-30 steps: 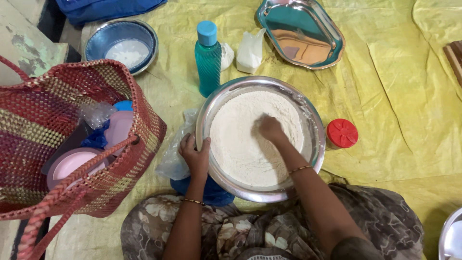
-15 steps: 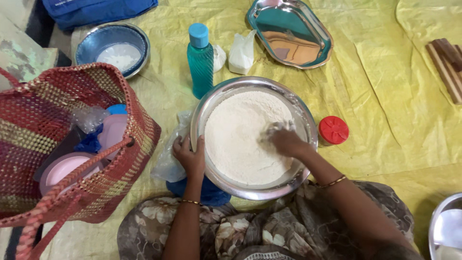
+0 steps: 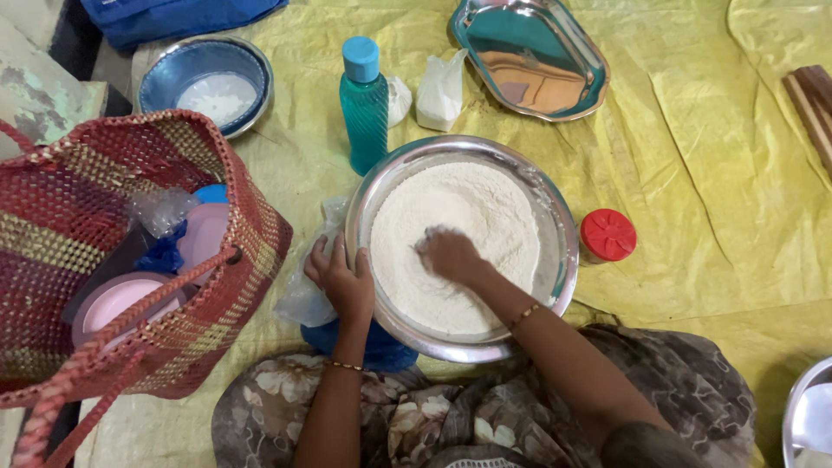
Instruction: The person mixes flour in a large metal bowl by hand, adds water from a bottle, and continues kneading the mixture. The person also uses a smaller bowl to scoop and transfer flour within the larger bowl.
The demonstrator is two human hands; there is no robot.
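Yellow sheet point(image 3: 693, 217) on floor, items spread on it.
On sheet: flour bowl point(image 3: 555, 286), teal bottle point(image 3: 364, 108), red lid point(image 3: 607, 235), steel tray point(image 3: 530, 56), white bags point(image 3: 439, 91), blue bowl point(image 3: 204, 80), woven basket point(image 3: 104, 260), wood pieces point(image 3: 813, 108) at right edge.

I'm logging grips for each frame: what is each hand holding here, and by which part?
The left hand grips the steel bowl by its near-left rim. The right hand holds nothing; it rests in the flour.
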